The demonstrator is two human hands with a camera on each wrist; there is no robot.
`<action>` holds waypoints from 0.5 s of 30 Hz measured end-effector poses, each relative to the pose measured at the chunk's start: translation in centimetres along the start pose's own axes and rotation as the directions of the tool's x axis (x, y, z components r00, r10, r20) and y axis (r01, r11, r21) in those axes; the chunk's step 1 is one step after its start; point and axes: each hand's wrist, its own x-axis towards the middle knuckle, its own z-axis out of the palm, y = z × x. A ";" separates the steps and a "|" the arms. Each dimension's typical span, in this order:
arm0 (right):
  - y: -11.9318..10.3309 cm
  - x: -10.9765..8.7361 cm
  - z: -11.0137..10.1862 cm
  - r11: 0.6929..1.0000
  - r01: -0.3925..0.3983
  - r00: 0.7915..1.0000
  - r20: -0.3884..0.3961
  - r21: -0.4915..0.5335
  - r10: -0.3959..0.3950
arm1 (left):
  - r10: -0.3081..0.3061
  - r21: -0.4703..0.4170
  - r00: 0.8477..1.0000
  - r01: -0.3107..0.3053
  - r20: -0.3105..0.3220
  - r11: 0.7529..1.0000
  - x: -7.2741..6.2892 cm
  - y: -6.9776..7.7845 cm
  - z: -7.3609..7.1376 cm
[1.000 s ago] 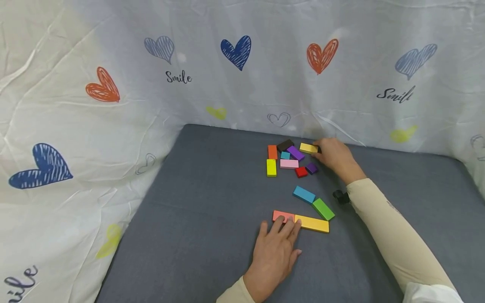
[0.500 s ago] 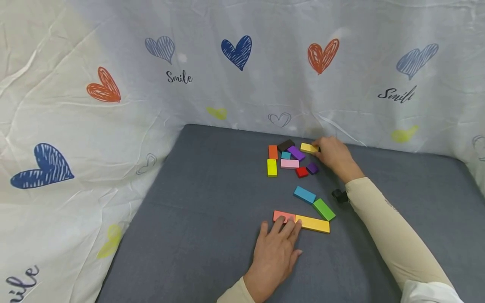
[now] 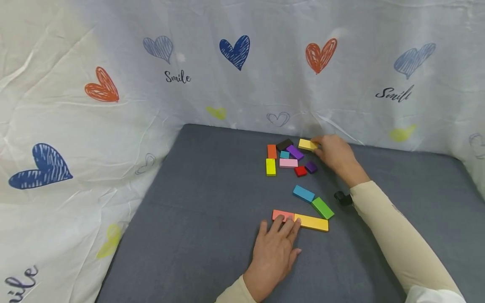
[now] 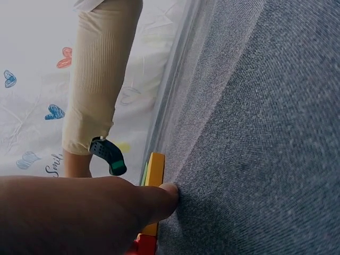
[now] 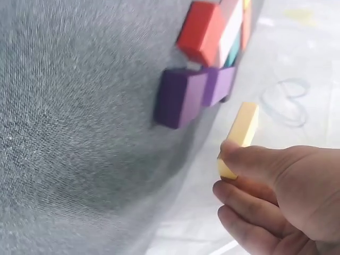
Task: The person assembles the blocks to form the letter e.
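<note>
At the back of the table my right hand point(image 3: 336, 156) pinches a pale yellow block point(image 3: 306, 144) by its right end, between thumb and fingers. In the right wrist view that pale yellow block point(image 5: 244, 127) stands out above the grey cloth. My left hand point(image 3: 273, 254) lies with spread fingers on a coral block point(image 3: 278, 213) and the near end of a longer orange-yellow block point(image 3: 314, 223). These two blocks join end to end. A green block point(image 3: 323, 208) touches the right part of the orange-yellow one, and a blue block point(image 3: 303, 193) meets the green one's upper end.
Left of my right hand lies a loose group: orange point(image 3: 271, 151), black point(image 3: 284, 144), purple point(image 3: 294, 152), teal point(image 3: 284, 155), pink point(image 3: 288, 163), yellow point(image 3: 270, 167), red point(image 3: 300, 171) and dark purple point(image 3: 311, 167) blocks. A white curtain point(image 3: 265, 92) hangs behind the grey table point(image 3: 197, 202).
My right hand has shifted slightly up and the pale yellow block has risen a little with it. My left hand and the blocks under it stay in place.
</note>
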 end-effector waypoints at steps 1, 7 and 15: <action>-0.3 -0.3 -0.2 1.000 0.008 1.000 -0.010 0.001 -0.008 | 0.000 0.000 1.000 0.000 -0.001 1.000 0.0 0.0 0.0; -2.1 -2.0 -0.8 0.998 0.064 0.996 -0.064 0.027 -0.062 | 0.007 0.005 0.999 -0.007 -0.033 1.000 0.0 -0.1 0.1; -4.8 -4.7 -0.8 0.990 0.120 0.992 -0.058 0.069 -0.116 | 0.008 0.009 0.998 -0.008 -0.057 1.000 -0.1 -0.1 0.2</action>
